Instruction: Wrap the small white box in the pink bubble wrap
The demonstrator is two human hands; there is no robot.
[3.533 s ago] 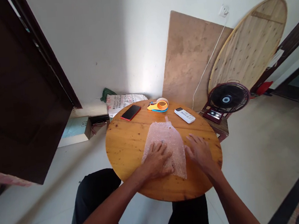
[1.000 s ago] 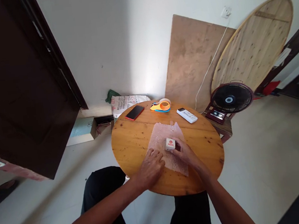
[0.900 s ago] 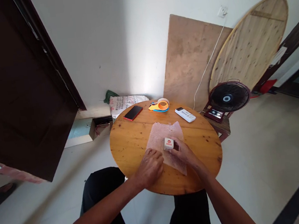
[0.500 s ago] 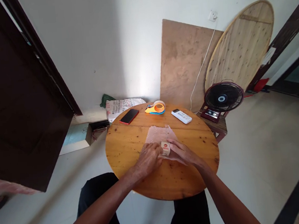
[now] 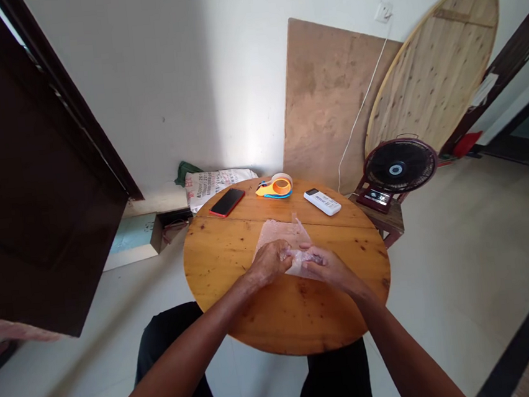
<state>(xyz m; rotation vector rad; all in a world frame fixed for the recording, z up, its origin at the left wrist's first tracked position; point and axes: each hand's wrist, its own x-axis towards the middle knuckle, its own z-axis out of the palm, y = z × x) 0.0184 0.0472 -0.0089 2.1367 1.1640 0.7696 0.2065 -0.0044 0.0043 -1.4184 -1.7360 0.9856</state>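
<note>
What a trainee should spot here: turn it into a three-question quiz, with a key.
1. Which lies between the phone and the white device?
A) the socket
B) the tape
C) the door

2. True or false: nobody is touching the wrap.

3. Fill in: seen from the person's seat, the fan stands to the ____ of the table.

Key: 1. B. 2. False: the left hand and right hand both grip it. 3. Right.
</note>
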